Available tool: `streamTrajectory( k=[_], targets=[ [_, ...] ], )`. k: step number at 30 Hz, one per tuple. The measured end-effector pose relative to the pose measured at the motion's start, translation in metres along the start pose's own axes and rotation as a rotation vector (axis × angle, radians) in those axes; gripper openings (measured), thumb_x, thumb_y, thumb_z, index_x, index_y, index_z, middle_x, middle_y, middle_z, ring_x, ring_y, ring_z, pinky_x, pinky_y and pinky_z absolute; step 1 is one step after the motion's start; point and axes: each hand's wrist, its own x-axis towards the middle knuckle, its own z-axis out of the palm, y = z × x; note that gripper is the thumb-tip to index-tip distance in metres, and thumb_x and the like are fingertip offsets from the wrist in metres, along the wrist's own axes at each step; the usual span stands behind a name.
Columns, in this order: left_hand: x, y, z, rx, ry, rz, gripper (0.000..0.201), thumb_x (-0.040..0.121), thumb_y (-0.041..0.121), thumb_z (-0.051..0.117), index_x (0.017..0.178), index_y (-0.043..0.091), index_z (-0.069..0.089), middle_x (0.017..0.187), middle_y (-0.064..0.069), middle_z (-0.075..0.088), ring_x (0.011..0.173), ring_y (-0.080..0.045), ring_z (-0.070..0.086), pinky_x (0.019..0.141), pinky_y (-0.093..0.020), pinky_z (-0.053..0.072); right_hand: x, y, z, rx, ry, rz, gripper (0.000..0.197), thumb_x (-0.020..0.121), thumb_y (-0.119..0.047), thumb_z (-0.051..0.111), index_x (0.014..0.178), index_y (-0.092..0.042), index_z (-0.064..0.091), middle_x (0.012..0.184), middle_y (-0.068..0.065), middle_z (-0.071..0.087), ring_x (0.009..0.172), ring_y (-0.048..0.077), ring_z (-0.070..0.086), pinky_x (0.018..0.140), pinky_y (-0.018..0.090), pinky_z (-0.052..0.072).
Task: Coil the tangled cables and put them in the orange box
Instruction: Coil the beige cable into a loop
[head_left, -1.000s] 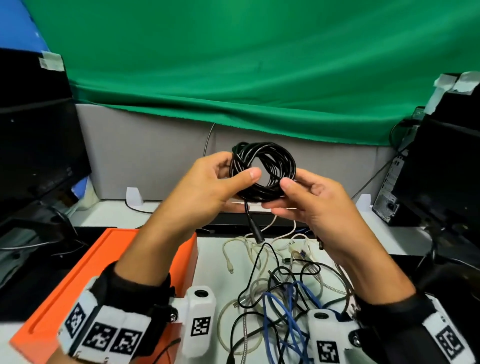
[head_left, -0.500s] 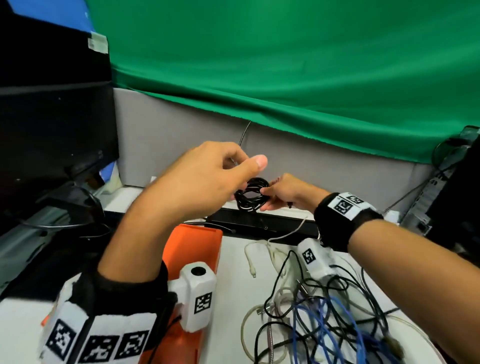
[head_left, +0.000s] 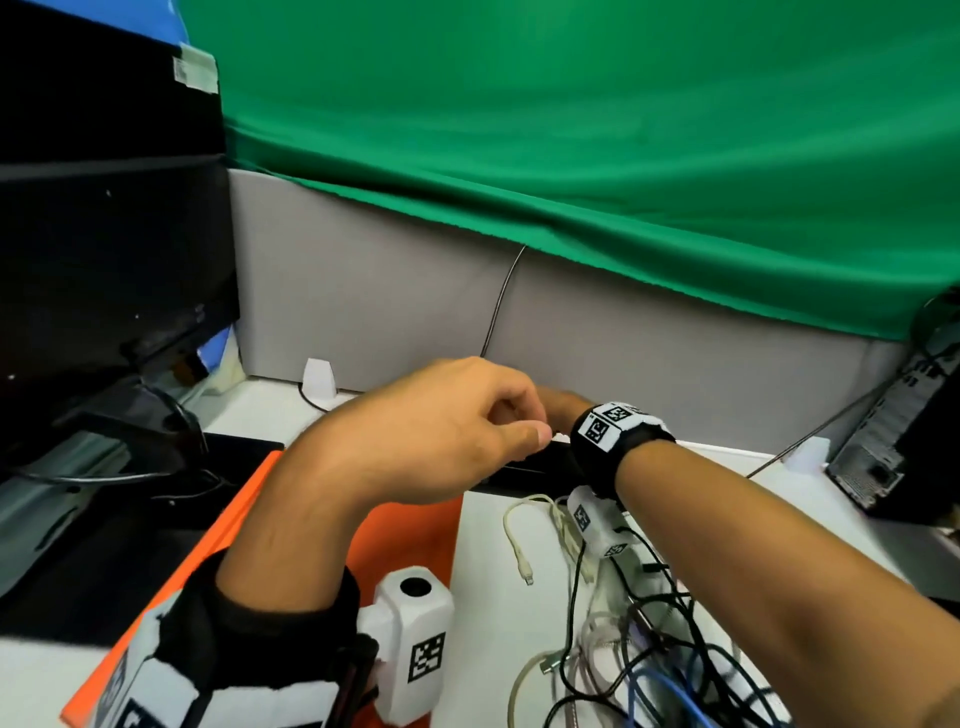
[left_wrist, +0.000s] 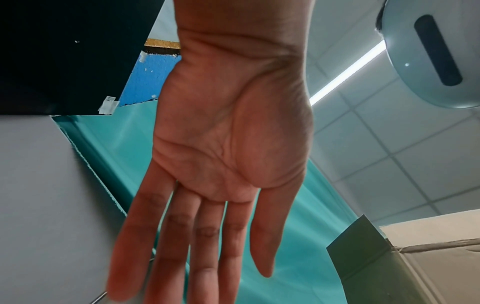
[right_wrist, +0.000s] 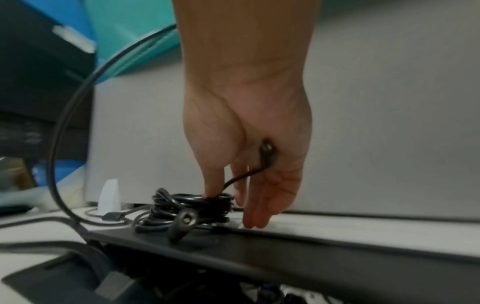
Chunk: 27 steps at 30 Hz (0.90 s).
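A black coiled cable (right_wrist: 187, 209) rests on the desk by the grey partition, just beyond a flat black bar (right_wrist: 285, 242). My right hand (right_wrist: 223, 195) pinches the coil's top between thumb and forefinger, and one plug end (right_wrist: 267, 154) lies against its palm. In the head view the coil is hidden and only the right wrist (head_left: 613, 431) shows, behind my left hand (head_left: 519, 421). The left hand (left_wrist: 194, 267) hovers over the orange box (head_left: 228, 525) with straight fingers and holds nothing. A tangle of black, blue and white cables (head_left: 649, 649) lies on the white desk to the box's right.
A dark monitor (head_left: 104, 260) and its stand crowd the left side. A computer tower (head_left: 893, 441) stands at the right. The grey partition (head_left: 389, 312) closes the back, with a white cable clip (head_left: 319, 376) at its foot.
Both hands held the coil up before. The left hand has let go and spread its fingers. The right hand has carried the coil down and away to the back of the desk.
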Motion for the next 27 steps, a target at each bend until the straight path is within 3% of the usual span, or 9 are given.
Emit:
streamTrajectory(
  k=[2,5,8,13,15,17,20,23,27],
  targets=[
    [0.001,-0.002,-0.001,-0.009,-0.004,-0.006,0.014,0.096,0.044,0.06,0.099,0.034,0.069,0.087,0.016,0.07,0.078,0.001,0.064,0.069,-0.023,0.048,0.007,0.0,-0.004,-0.09,0.011,-0.034,0.033,0.101,-0.025,0.055,0.119,0.0,0.066,0.124,0.018,0.067,0.114,0.033,0.062,0.098,0.042,0.05],
    [0.001,-0.002,-0.001,0.004,-0.007,-0.008,0.016,0.096,0.047,0.059,0.099,0.035,0.069,0.089,0.015,0.071,0.081,-0.001,0.066,0.073,-0.028,0.053,0.002,-0.004,-0.015,-0.214,0.171,-0.073,0.028,0.097,-0.035,0.056,0.108,-0.012,0.068,0.117,0.013,0.069,0.108,0.033,0.064,0.079,0.034,0.046],
    [0.001,0.001,0.001,0.01,-0.01,-0.009,0.017,0.097,0.047,0.057,0.1,0.035,0.069,0.091,0.014,0.072,0.085,-0.004,0.067,0.083,-0.036,0.056,-0.016,0.0,-0.019,-0.305,0.281,-0.08,0.026,0.096,-0.036,0.054,0.108,-0.017,0.067,0.115,0.011,0.067,0.107,0.034,0.062,0.076,0.035,0.044],
    [0.002,0.009,0.008,0.08,-0.024,0.013,0.019,0.099,0.049,0.053,0.098,0.036,0.067,0.09,0.013,0.07,0.084,-0.006,0.066,0.077,-0.035,0.054,-0.04,0.013,0.023,-0.428,-0.088,-0.106,0.049,0.083,-0.064,0.058,0.114,-0.026,0.063,0.109,-0.001,0.07,0.097,0.027,0.066,0.086,0.042,0.055],
    [0.002,0.012,0.012,0.08,-0.038,0.015,0.019,0.099,0.049,0.053,0.097,0.036,0.067,0.089,0.013,0.071,0.083,-0.008,0.067,0.078,-0.038,0.055,-0.051,0.015,0.045,-0.526,-0.111,-0.099,0.047,0.087,-0.054,0.062,0.119,-0.02,0.064,0.112,0.004,0.069,0.102,0.03,0.066,0.08,0.037,0.051],
    [0.003,0.017,0.017,0.07,-0.062,0.031,0.019,0.098,0.048,0.054,0.097,0.035,0.067,0.088,0.011,0.073,0.082,-0.011,0.068,0.08,-0.043,0.056,-0.061,0.021,0.055,-0.524,-0.072,-0.107,0.031,0.092,-0.028,0.059,0.119,-0.014,0.065,0.114,0.008,0.068,0.105,0.033,0.066,0.073,0.036,0.048],
    [0.003,0.024,0.022,0.086,-0.077,0.051,0.017,0.097,0.047,0.057,0.095,0.035,0.068,0.086,0.011,0.073,0.08,-0.011,0.068,0.081,-0.044,0.055,-0.08,0.029,0.04,-0.396,0.001,-0.132,0.027,0.094,-0.018,0.052,0.115,-0.012,0.067,0.111,0.01,0.068,0.101,0.034,0.065,0.074,0.036,0.051],
    [0.003,0.029,0.026,0.111,-0.038,0.062,0.017,0.095,0.049,0.059,0.101,0.037,0.07,0.091,0.015,0.072,0.084,-0.004,0.066,0.082,-0.038,0.055,-0.113,0.037,0.009,-0.113,0.081,-0.162,0.01,0.093,-0.025,0.064,0.087,-0.017,0.066,0.08,-0.002,0.063,0.082,0.023,0.059,0.062,0.027,0.043],
    [0.009,0.04,0.035,0.213,0.022,0.092,0.04,0.097,0.05,0.055,0.133,0.035,0.058,0.13,0.013,0.06,0.12,-0.009,0.056,0.103,-0.032,0.044,-0.165,0.051,-0.024,0.23,0.185,-0.276,0.02,0.094,-0.035,0.07,0.079,-0.022,0.064,0.071,-0.01,0.064,0.066,0.007,0.056,0.064,0.026,0.044]
  ],
)
